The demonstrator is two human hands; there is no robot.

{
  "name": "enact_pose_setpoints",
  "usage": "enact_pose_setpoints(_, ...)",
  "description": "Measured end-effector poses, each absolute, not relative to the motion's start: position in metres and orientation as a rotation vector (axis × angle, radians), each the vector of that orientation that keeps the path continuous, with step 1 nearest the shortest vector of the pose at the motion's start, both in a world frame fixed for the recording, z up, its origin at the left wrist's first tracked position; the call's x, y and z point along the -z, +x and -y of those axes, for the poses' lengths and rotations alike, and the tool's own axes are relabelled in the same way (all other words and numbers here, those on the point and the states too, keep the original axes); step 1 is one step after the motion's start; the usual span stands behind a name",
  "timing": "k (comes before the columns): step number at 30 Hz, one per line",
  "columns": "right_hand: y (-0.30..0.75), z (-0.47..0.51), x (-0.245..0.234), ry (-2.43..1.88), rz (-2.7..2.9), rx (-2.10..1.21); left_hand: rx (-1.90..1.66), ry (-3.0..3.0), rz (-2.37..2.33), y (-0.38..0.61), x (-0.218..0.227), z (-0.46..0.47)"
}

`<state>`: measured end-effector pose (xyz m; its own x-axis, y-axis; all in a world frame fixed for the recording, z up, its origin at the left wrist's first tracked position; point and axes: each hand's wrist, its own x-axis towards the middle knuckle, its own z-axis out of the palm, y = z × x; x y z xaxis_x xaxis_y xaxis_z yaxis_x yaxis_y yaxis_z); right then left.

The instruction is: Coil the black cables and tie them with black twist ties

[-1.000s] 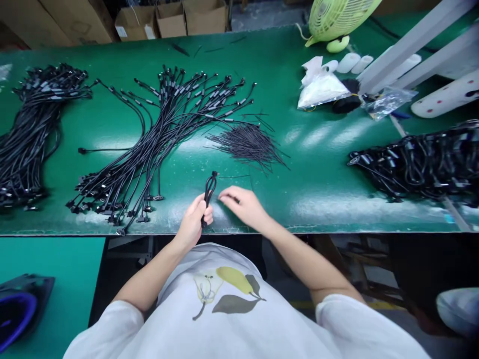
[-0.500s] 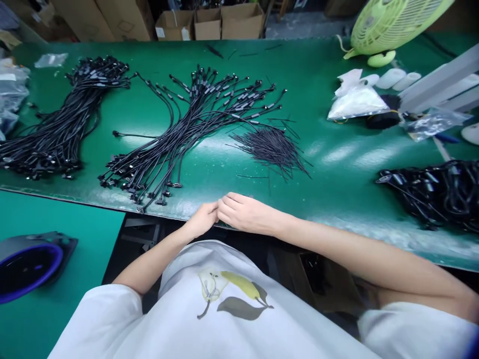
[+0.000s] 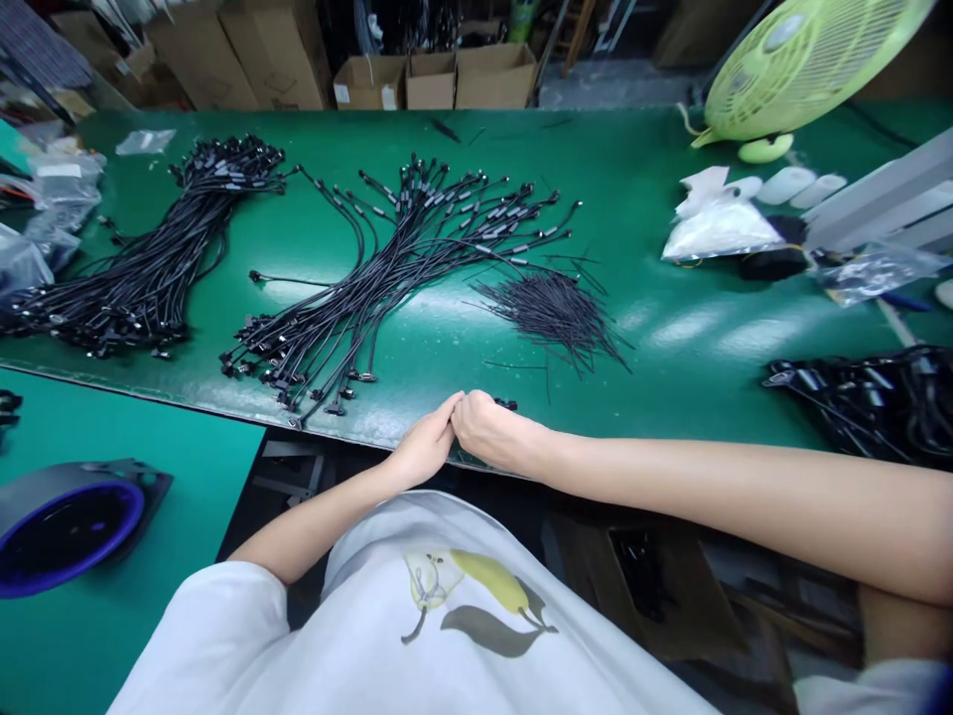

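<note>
At the table's front edge my left hand [image 3: 423, 445] and my right hand [image 3: 492, 429] meet, fingertips touching. Both are closed, and whatever they pinch is hidden by the fingers. A small black connector [image 3: 507, 404] pokes out just beyond my right hand; whether it is held cannot be made out. Ahead and to the left lies a spread bundle of short black cables [image 3: 387, 258] with plugs at both ends. Past my right hand is a heap of thin black ties [image 3: 558, 310], a few lying loose around it.
Another cable bundle [image 3: 194, 228] lies at the left of the green table [image 3: 670, 387]. On the right are a coiled black cable pile [image 3: 879, 397], a white bag [image 3: 719, 228] and a green fan [image 3: 789, 70]. A purple-rimmed ring device [image 3: 74, 531] sits lower left.
The view has shifted, so the table's things appear a little lower and further right. My hands remain together; my right hand has turned, and a black connector now shows beside it.
</note>
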<state>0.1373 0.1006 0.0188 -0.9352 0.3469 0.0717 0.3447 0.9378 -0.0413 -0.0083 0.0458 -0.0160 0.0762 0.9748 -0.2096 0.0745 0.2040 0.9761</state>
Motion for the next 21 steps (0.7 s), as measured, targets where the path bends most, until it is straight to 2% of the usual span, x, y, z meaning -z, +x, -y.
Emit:
enact_pose_setpoints(4, 0.124, -0.121, -0.019, -0.848, 3.057, 0.029, -1.06, 0.963, -1.181, 0.0, 0.012, -0.063)
enact_pose_setpoints(7, 0.115, -0.122, -0.017, -1.035, 2.816, -0.038, -1.201, 0.687, -1.033, -0.003, 0.004, -0.079)
enact_pose_setpoints(10, 0.116, -0.115, -0.009, -1.072, 2.523, -0.359, -1.352, 0.651, -1.043, -0.016, -0.008, -0.084)
enact_pose_setpoints(13, 0.129, -0.117, -0.004, -1.054, 2.367, -0.737, -1.398, 1.042, -1.17, -0.029, -0.013, -0.072)
enact_pose_setpoints(14, 0.134, -0.119, -0.005, -1.075, 2.345, -0.741, -1.324, 1.18, -1.183, -0.03, -0.011, -0.068)
enact_pose_setpoints(16, 0.142, -0.12, -0.008, -1.125, 2.344, -0.524, -1.103, 1.315, -1.145, -0.029, -0.004, -0.062)
enact_pose_setpoints(19, 0.145, -0.109, -0.013, -1.007, 2.442, -0.138, -0.971, 1.111, -1.1, -0.024, 0.008, -0.065)
enact_pose_setpoints(21, 0.143, -0.098, -0.014, -0.85, 2.528, -0.129, -0.999, 0.882, -1.057, -0.024, 0.007, -0.07)
